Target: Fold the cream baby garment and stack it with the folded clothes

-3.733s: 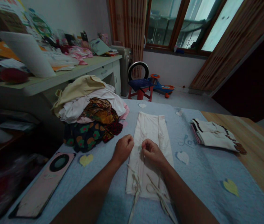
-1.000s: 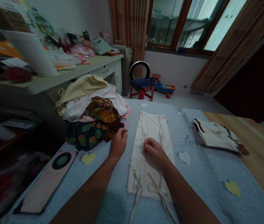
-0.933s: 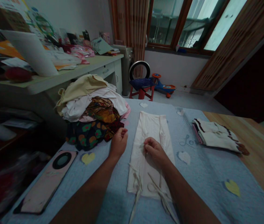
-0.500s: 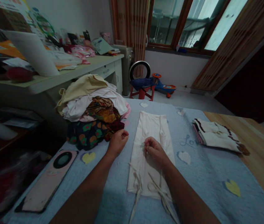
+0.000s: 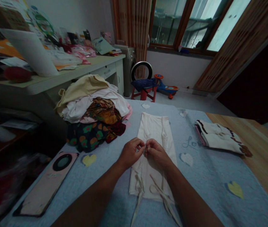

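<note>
A white garment (image 5: pixel 156 126), folded into a long strip, lies flat on the blue cloth with its tie strings (image 5: pixel 139 189) trailing toward me. Over its middle, my left hand (image 5: pixel 132 153) and my right hand (image 5: pixel 156 152) meet fingertip to fingertip. Both are closed in a pinch. Whatever is between the fingers, if anything, is too small to make out.
To the left rises a heap of crumpled clothes (image 5: pixel 93 110), with a pink phone (image 5: pixel 46 184) nearer me. Folded clothes (image 5: pixel 221 137) lie on the right. A cluttered desk (image 5: pixel 72 74) stands behind the heap; a red stool (image 5: pixel 144 94) is beyond the blue cloth (image 5: pixel 202 189).
My left hand has moved right, from beside the clothes heap to my right hand's fingertips. My right hand has stayed over the garment, which lies as before.
</note>
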### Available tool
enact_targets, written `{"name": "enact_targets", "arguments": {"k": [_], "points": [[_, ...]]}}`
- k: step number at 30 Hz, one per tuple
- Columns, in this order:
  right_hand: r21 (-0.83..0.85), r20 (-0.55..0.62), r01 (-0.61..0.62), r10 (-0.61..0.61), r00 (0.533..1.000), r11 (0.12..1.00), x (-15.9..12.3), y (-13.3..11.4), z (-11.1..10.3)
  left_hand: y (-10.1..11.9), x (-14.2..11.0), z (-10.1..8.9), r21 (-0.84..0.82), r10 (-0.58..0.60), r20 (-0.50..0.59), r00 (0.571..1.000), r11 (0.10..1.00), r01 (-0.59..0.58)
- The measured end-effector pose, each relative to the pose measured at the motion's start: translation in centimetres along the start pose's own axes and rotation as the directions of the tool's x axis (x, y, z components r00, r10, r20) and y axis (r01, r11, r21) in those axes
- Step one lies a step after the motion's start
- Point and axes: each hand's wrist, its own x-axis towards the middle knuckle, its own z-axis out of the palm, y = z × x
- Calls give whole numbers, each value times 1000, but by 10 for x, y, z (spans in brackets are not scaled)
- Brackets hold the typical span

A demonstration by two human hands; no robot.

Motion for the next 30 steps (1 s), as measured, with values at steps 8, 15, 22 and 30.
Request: {"name": "enact_targets", "arguments": {"k": [8, 15, 22, 30], "points": [[19, 12, -11, 11, 1000, 1000, 0, -4, 4, 3, -2, 0, 21, 44, 14, 999, 999, -44], [-14, -2, -14, 14, 1000, 1000, 0, -3, 1, 2, -3, 1, 12, 25, 24, 999, 1000, -25], [-282, -89, 113, -143, 986, 953, 3, 0, -8, 0, 1, 1, -90, -109, 24, 994, 990, 111], [-813, 149, 384, -482, 863, 438, -5, -5, -8, -13, 4, 1, -202, -230, -27, 973, 954, 219]]}}
